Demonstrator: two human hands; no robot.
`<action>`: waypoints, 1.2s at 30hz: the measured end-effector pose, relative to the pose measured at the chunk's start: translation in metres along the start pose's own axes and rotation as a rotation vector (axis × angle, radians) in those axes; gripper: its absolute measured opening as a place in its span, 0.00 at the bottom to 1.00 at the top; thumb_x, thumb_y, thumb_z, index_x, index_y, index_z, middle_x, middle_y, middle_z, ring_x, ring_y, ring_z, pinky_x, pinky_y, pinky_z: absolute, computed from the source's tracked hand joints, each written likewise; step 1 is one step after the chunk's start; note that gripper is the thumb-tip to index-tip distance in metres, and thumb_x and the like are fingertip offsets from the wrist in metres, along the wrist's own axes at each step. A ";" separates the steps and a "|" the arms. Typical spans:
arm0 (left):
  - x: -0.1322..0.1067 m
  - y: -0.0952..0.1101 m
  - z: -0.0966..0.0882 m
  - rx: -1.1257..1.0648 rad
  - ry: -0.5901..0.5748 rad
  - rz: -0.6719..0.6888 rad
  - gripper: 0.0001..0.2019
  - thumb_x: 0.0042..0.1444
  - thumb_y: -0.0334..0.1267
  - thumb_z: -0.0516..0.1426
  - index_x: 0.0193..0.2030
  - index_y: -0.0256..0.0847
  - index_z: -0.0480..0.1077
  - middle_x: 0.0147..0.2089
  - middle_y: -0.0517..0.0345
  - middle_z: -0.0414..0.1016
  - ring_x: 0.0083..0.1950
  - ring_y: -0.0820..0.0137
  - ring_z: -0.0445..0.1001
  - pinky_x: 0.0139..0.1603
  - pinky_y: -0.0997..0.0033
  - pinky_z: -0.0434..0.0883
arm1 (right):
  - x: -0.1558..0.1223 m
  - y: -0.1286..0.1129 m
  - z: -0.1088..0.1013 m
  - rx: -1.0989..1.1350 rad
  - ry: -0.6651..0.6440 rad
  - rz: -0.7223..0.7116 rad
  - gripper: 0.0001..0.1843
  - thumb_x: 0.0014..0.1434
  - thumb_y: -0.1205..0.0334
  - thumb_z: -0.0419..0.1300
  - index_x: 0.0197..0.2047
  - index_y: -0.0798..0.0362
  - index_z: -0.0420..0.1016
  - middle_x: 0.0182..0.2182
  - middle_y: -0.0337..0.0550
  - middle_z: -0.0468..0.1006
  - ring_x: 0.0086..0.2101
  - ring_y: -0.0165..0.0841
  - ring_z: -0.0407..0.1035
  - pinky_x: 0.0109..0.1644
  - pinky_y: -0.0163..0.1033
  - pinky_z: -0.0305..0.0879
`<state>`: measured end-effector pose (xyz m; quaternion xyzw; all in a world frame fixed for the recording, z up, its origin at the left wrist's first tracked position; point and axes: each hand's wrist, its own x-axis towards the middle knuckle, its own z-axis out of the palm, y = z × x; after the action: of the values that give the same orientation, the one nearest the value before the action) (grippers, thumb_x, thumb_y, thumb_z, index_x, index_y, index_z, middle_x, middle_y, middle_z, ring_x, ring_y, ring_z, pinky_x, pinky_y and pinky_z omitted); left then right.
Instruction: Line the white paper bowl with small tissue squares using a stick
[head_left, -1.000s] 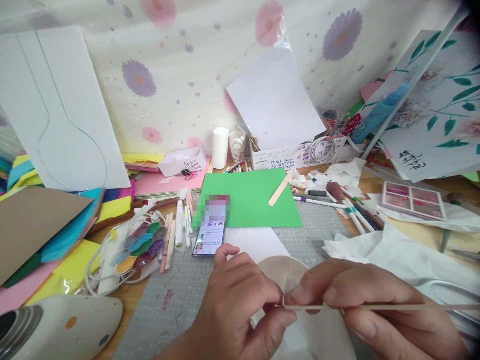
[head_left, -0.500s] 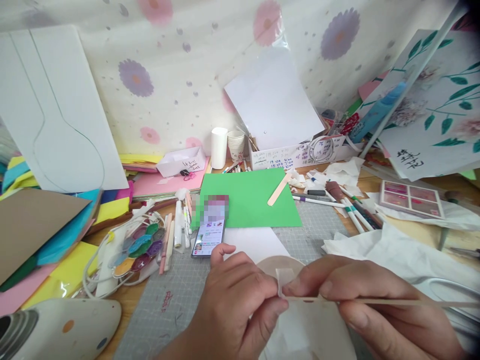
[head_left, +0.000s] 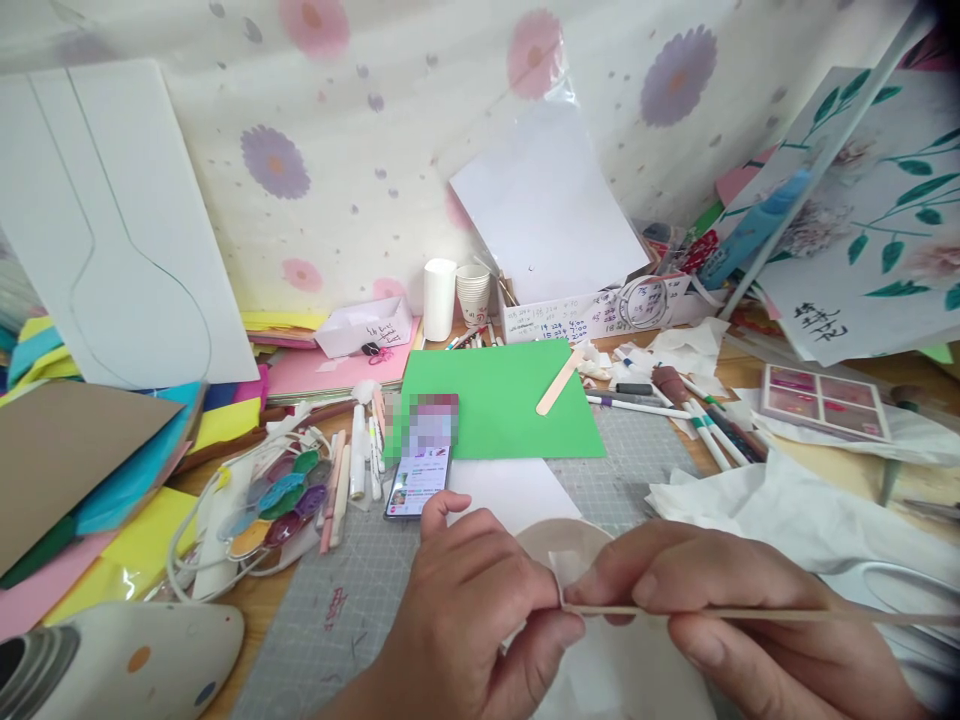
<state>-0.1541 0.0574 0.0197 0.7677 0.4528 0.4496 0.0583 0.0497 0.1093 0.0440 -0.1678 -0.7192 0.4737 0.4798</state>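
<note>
Left hand (head_left: 472,600), right hand (head_left: 720,580) lower; still pinching paper scrap (head_left: 564,572), stick (head_left: 885,617).

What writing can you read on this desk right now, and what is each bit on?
"4:00" and "7:00", handwritten among other digits on the white box; rest unclear.
Black brush characters on the leaf-painted sheet: not readable.
Handwriting on the small white tray: too small.
Red print on the cutting mat: blurred.
Phone screen: too small, partly pixelated.
</note>
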 end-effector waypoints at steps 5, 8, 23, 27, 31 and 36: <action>0.011 -0.024 -0.024 0.000 -0.068 -0.105 0.09 0.64 0.37 0.54 0.33 0.45 0.72 0.27 0.64 0.74 0.32 0.69 0.72 0.52 0.58 0.62 | 0.002 0.001 0.001 0.053 0.043 -0.003 0.10 0.66 0.65 0.62 0.48 0.43 0.82 0.35 0.45 0.88 0.34 0.38 0.84 0.40 0.36 0.82; 0.020 -0.062 -0.042 0.389 0.055 -0.356 0.13 0.65 0.38 0.51 0.43 0.45 0.78 0.44 0.52 0.79 0.49 0.58 0.74 0.55 0.52 0.64 | 0.004 0.003 0.000 0.064 0.064 0.002 0.07 0.67 0.64 0.62 0.43 0.46 0.83 0.32 0.46 0.88 0.33 0.37 0.83 0.38 0.35 0.82; 0.026 -0.122 -0.027 0.795 -0.177 -0.693 0.19 0.63 0.36 0.51 0.52 0.55 0.80 0.66 0.49 0.70 0.66 0.44 0.62 0.64 0.26 0.52 | 0.006 -0.002 -0.003 0.024 0.081 -0.009 0.06 0.68 0.60 0.61 0.42 0.46 0.81 0.32 0.46 0.88 0.33 0.36 0.84 0.37 0.35 0.82; 0.026 -0.128 -0.030 0.766 -0.146 -0.688 0.18 0.62 0.36 0.52 0.51 0.56 0.80 0.63 0.50 0.73 0.65 0.44 0.64 0.64 0.27 0.53 | 0.006 0.000 -0.003 0.035 0.083 -0.005 0.06 0.68 0.60 0.61 0.43 0.44 0.81 0.33 0.42 0.88 0.34 0.34 0.84 0.39 0.32 0.81; 0.033 -0.107 -0.041 0.756 0.000 -0.661 0.17 0.64 0.38 0.51 0.52 0.48 0.79 0.60 0.45 0.73 0.63 0.45 0.66 0.65 0.31 0.56 | 0.005 0.000 -0.002 0.042 0.090 -0.005 0.07 0.68 0.61 0.61 0.45 0.43 0.81 0.35 0.41 0.88 0.36 0.33 0.83 0.41 0.31 0.81; 0.026 -0.045 -0.033 0.199 0.178 -0.276 0.09 0.66 0.40 0.53 0.44 0.43 0.74 0.47 0.52 0.77 0.52 0.60 0.75 0.56 0.56 0.70 | 0.001 -0.002 -0.001 0.053 0.097 -0.007 0.08 0.68 0.62 0.61 0.46 0.43 0.81 0.35 0.41 0.88 0.35 0.34 0.83 0.40 0.33 0.81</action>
<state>-0.2030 0.0926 0.0337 0.6573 0.5995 0.4566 0.0031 0.0509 0.1095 0.0462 -0.1755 -0.6828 0.4822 0.5200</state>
